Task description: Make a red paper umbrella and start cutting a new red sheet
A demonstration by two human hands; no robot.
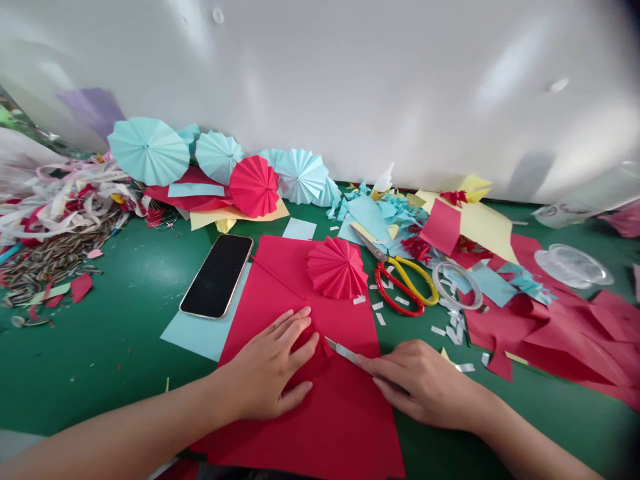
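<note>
A large sheet of red paper [330, 427] lies on the green table in front of me. My left hand [273, 367] rests on it, palm down with fingers stretched out, beside a small folded red paper strip [325, 343]. From the right, my right hand [420, 383] grips a craft knife [345, 352] whose flat silver blade points left, its tip by the strip; the handle is hidden in the fingers. Beyond my hands, a pleated red paper rosette [337, 268] sits on the sheet. Left of it is a thin red strip [280, 277].
A phone [217, 277] lies on light-blue paper at left. Scissors [400, 280] with red and yellow handles and a tape roll [457, 285] are at right among paper scraps. Blue rosettes [149, 152] line the back by the white wall. Ribbons [65, 193] heap at far left.
</note>
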